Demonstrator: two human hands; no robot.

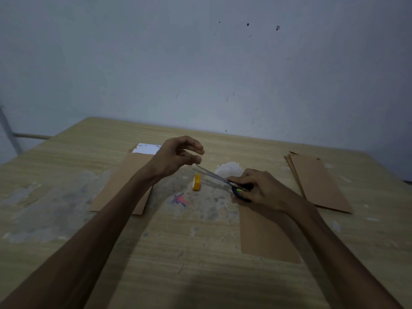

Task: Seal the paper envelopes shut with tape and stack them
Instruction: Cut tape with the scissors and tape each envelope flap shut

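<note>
Envelopes: three lots of brown paper envelopes lie flat on a wooden table (66,157). One single envelope (265,237) sits near the front, partly under the right forearm, likely the one being sealed.
Left pile: an envelope with a white sheet showing at its far end (124,181) lies under the left forearm.
Right stack: a neat stack of envelopes (318,181) rests at the far right, well apart from the hands, probably kept out of the working space.
Tape roll: a small yellow roll (196,182) stands on edge between the two hands, close for pulling a strip.
Left hand: the left hand (178,157) is raised above the table, thumb and fingers curled close together as if pinching. Clear tape may run from it to the scissors, but none is visible, so whether it holds anything is unclear.
Right hand: the right hand (256,188) grips the dark handles of the scissors (214,176), fingers curled through them.
Scissors: the blades point up and left toward the left fingertips, seemingly nearly closed, placed to snip a strip.
Other things: a crumpled white scrap (229,169) lies behind the scissors; a red and blue mark (180,200) stains the tabletop.
Obstructions: both forearms cover parts of the envelopes; dim light hides fine detail.
</note>
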